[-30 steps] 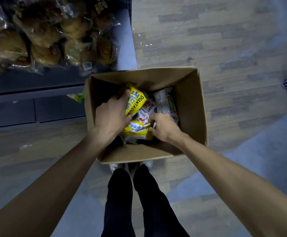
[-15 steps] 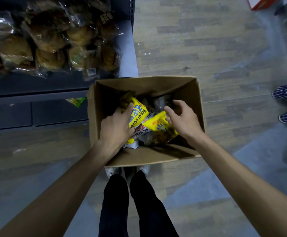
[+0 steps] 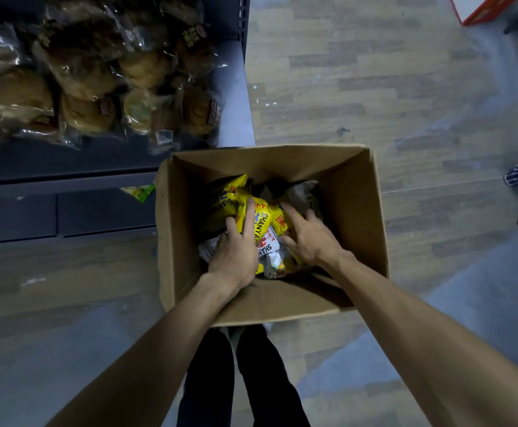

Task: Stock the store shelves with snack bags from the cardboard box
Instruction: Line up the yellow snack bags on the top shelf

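1. Upper left: clear-wrapped brown buns [image 3: 97, 87] on dark metal shelf [image 3: 66, 163].
2. Centre: open brown cardboard box [image 3: 353, 217] on floor.
3. Left hand [image 3: 236, 251] grips yellow snack bag [image 3: 259, 220] in the box.
4. Right hand [image 3: 308, 235], fingers spread, rests on the bags.

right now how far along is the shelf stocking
Early or midway. Done: the shelf holds wrapped buns, though none of the yellow snack bags show there. In hand: both hands are in the cardboard box; the left hand grips a yellow bag, the right hand spreads over the pile. Left: several bags remain inside.
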A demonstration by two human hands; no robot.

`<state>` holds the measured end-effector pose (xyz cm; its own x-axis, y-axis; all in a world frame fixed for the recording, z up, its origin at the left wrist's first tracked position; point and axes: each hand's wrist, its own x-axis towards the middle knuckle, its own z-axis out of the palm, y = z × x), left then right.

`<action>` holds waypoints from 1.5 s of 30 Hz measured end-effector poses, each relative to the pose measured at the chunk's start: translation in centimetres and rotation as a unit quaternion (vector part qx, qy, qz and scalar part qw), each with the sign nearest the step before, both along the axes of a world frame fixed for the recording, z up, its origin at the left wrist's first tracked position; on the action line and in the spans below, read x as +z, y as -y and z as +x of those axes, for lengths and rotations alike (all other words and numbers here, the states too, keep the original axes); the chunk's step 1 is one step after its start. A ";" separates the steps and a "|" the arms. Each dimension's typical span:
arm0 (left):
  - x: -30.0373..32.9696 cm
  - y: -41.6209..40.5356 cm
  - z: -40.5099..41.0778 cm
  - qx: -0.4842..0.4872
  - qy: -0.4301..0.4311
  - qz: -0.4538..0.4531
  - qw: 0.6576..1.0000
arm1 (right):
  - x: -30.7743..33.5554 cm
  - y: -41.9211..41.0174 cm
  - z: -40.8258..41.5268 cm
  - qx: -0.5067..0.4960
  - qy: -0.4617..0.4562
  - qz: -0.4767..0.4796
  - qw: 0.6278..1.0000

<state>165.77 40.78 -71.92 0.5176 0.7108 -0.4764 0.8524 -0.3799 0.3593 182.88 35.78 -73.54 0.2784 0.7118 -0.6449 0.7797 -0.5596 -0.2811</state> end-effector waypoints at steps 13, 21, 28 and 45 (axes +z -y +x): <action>-3.2 -0.5 2.8 0.048 -0.046 -0.053 0.996 | -2.5 -0.7 -0.6 -0.111 0.071 -0.039 0.991; -2.2 -0.9 3.1 0.035 -0.069 -0.033 0.996 | -1.2 -0.8 -0.7 -0.099 0.104 -0.014 0.990; 5.9 -1.9 2.2 0.035 -0.023 0.024 0.999 | 4.8 0.3 -1.4 -0.083 0.074 0.044 0.993; 23.1 -0.2 -7.4 0.056 0.044 0.149 0.986 | 23.1 2.3 -7.9 -0.032 0.135 0.178 0.974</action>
